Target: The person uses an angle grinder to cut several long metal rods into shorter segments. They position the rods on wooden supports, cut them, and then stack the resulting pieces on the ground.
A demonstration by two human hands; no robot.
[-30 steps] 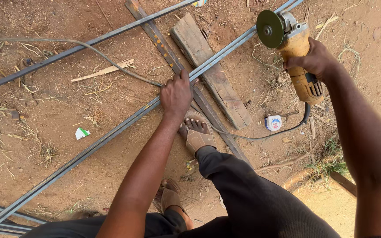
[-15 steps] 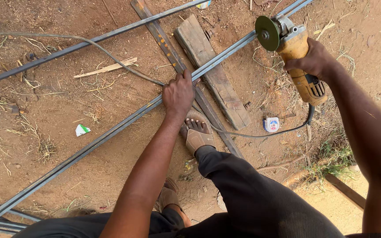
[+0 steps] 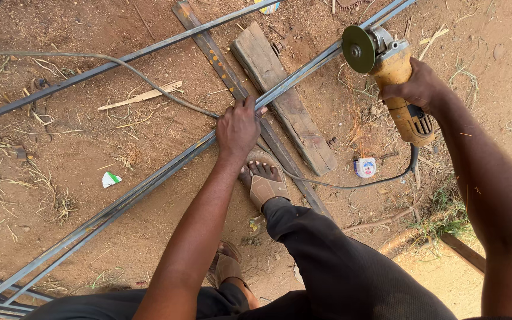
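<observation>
Left hand [image 3: 239, 125] is clamped palm-down on the long metal bar [image 3: 149, 181], fingers wrapped over its top edge, pinning it so it can't shift or chatter. The bar runs diagonally from lower left to upper right and appears to be 2 thin lengths lying side by side, touching; it crosses over a wooden plank [image 3: 285, 101], which props it off the dirt near the cutting end.

Right hand [image 3: 416, 89] is closed round the yellow body of an angle grinder [image 3: 395, 77], held out to the right of the bar. Its cutting disc [image 3: 358, 49] sits right at the bar's edge, disc face turned toward the camera; whether it actually touches the metal I cannot tell. No sparks show.

Hands are well apart, the left a good way down the bar from the disc, which keeps the fingers away from the blade.

Left foot in a brown sandal [image 3: 263, 184] is planted just beside the bar, below the left hand, steadying the crouch. The grinder's black cable [image 3: 339, 185] loops from the tool's tail across the dirt behind the foot. A small tape measure [image 3: 365, 167] lies on the ground near the cable. A second dark flat bar [image 3: 220, 65] and another long rod [image 3: 120, 62] lie further out on the red dirt ground [image 3: 60, 237].
</observation>
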